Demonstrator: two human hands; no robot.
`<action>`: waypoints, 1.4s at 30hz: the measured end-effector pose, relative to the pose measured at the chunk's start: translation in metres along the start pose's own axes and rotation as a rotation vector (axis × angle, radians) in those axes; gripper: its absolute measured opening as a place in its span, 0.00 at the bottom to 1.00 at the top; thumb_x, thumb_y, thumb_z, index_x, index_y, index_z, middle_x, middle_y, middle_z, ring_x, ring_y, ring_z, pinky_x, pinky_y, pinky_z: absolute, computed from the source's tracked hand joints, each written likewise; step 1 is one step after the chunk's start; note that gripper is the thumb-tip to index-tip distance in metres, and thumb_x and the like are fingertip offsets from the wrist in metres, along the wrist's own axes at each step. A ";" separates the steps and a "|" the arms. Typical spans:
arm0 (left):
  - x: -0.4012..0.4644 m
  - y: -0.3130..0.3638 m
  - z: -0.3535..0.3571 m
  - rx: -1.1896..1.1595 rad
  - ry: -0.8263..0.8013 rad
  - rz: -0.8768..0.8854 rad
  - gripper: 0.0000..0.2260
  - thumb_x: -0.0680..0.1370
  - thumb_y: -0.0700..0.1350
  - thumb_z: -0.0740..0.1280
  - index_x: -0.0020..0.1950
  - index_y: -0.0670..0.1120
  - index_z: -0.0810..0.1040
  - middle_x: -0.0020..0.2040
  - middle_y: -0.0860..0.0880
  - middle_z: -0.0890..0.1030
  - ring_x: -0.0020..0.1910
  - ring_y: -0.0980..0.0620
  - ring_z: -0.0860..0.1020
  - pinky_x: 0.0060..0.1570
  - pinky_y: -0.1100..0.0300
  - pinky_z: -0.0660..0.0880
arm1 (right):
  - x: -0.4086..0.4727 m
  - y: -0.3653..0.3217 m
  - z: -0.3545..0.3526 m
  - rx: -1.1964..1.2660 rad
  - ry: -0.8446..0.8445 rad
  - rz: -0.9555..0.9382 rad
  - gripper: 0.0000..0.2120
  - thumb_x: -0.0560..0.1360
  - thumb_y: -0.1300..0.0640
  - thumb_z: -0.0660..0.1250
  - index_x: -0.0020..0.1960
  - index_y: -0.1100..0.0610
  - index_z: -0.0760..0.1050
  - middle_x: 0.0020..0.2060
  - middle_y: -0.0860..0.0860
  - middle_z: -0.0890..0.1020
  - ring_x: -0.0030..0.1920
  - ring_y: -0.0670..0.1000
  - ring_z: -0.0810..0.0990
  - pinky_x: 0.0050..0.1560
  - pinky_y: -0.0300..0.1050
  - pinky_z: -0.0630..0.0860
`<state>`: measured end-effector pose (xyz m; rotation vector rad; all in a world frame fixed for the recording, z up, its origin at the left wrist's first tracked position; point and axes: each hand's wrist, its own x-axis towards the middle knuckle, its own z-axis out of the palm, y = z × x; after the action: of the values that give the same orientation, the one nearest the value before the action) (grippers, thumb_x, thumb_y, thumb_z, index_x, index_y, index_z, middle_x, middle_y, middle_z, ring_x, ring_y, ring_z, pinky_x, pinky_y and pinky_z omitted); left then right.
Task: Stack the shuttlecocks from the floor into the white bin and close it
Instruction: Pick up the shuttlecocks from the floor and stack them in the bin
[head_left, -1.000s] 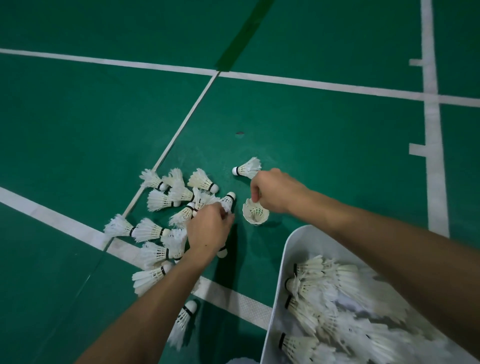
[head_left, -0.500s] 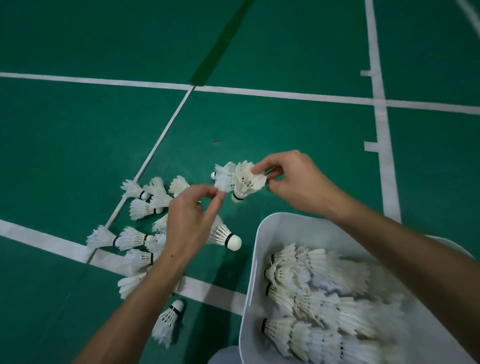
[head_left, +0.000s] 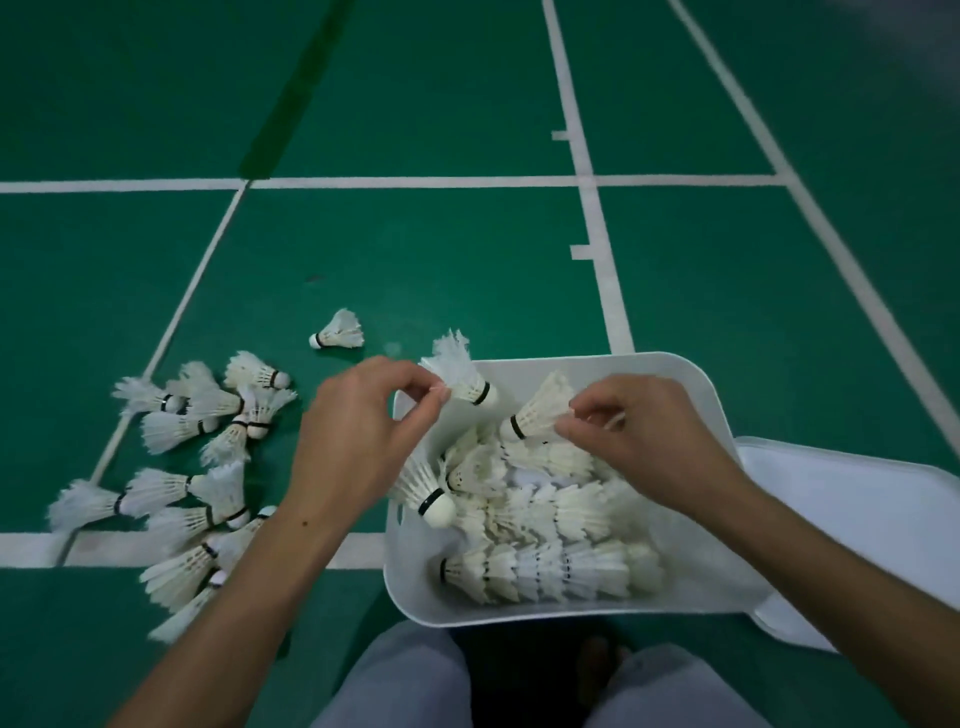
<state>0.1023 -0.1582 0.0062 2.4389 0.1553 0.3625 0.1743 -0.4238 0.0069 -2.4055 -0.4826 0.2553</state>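
The open white bin (head_left: 696, 384) stands on the green floor with rows of nested shuttlecocks (head_left: 550, 571) lying inside. My left hand (head_left: 358, 436) hovers over the bin's left rim; its fingertips pinch one shuttlecock (head_left: 460, 371) by the feathers, and a second shuttlecock (head_left: 423, 493) sticks out below the palm, cork down. My right hand (head_left: 639, 431) is over the bin and pinches another shuttlecock (head_left: 540, 410) by its feathers, cork pointing left. Several loose shuttlecocks (head_left: 192, 467) lie in a pile on the floor to the left.
A single shuttlecock (head_left: 340, 332) lies alone on the floor beyond the pile. The bin's white lid (head_left: 852, 519) lies flat on the floor to the right of the bin. White court lines (head_left: 597, 223) cross the floor. My knees (head_left: 415, 675) are at the bottom edge.
Both hands moved from the floor pile to above the bin, each carrying shuttlecocks. The view swung right, so the whole bin and its lid now show.
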 end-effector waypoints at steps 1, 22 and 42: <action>-0.003 0.000 0.001 0.036 -0.053 0.008 0.03 0.80 0.55 0.74 0.47 0.58 0.85 0.44 0.62 0.84 0.37 0.66 0.78 0.41 0.55 0.78 | -0.004 0.006 0.012 -0.020 0.003 0.030 0.10 0.76 0.48 0.75 0.42 0.54 0.86 0.37 0.47 0.86 0.38 0.43 0.83 0.46 0.50 0.82; 0.014 0.009 0.017 0.294 -0.338 0.012 0.06 0.78 0.60 0.72 0.47 0.60 0.86 0.39 0.64 0.80 0.36 0.62 0.78 0.34 0.58 0.76 | 0.027 0.017 0.102 -0.013 -0.336 0.113 0.14 0.76 0.50 0.77 0.37 0.59 0.82 0.35 0.53 0.85 0.31 0.47 0.78 0.37 0.45 0.77; 0.024 0.023 0.039 0.158 -0.310 0.066 0.07 0.78 0.58 0.74 0.53 0.59 0.82 0.38 0.63 0.81 0.35 0.64 0.76 0.37 0.57 0.75 | -0.002 0.031 0.046 -0.228 -0.027 0.001 0.09 0.79 0.44 0.72 0.51 0.49 0.86 0.45 0.42 0.78 0.48 0.47 0.77 0.47 0.46 0.75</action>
<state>0.1378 -0.1942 -0.0033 2.6245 -0.0331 -0.0029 0.1672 -0.4209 -0.0480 -2.6266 -0.5488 0.2442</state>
